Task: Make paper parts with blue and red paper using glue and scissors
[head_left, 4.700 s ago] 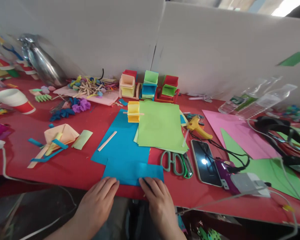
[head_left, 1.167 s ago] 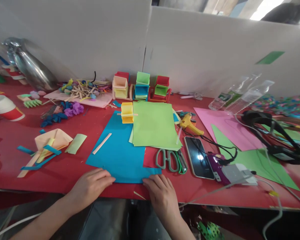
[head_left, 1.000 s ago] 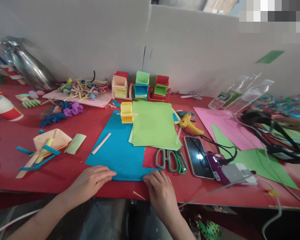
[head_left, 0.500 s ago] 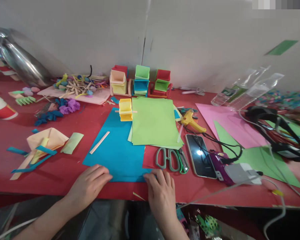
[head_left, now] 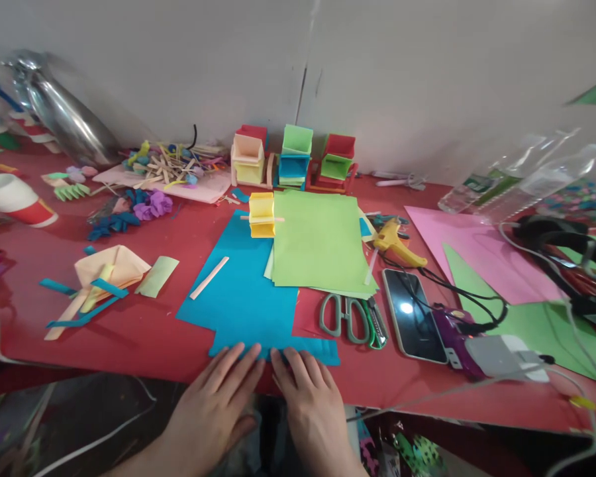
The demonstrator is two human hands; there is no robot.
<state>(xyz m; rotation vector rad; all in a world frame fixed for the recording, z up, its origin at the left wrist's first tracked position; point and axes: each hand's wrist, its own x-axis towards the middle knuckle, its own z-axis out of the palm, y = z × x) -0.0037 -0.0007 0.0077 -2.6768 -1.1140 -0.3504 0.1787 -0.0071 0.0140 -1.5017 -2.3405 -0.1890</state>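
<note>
A folded strip of blue paper [head_left: 320,348] lies along the front edge of the table, over or against the near end of a larger blue sheet [head_left: 246,291]. My left hand [head_left: 223,397] lies with its fingers stretched out, the tips on the strip's near edge. Close beside it, my right hand [head_left: 308,397] rests its extended fingertips on the same edge. A narrow pale strip [head_left: 209,278] sits on the blue sheet. At its upper end stands a small yellow folded paper piece [head_left: 261,215] with a thin pale stick showing at its sides.
Green sheets [head_left: 322,238] overlap the blue one. To the right are scissors [head_left: 345,318], a cutter [head_left: 376,324], a yellow glue gun [head_left: 400,244], a phone [head_left: 413,318] and cables. Folded paper pieces [head_left: 294,159] stand at the back; a peach paper shape [head_left: 112,268] lies left.
My left hand has moved right along the blue strip, and both hands now lie side by side with fingers extended. The view has swung slightly left.
</note>
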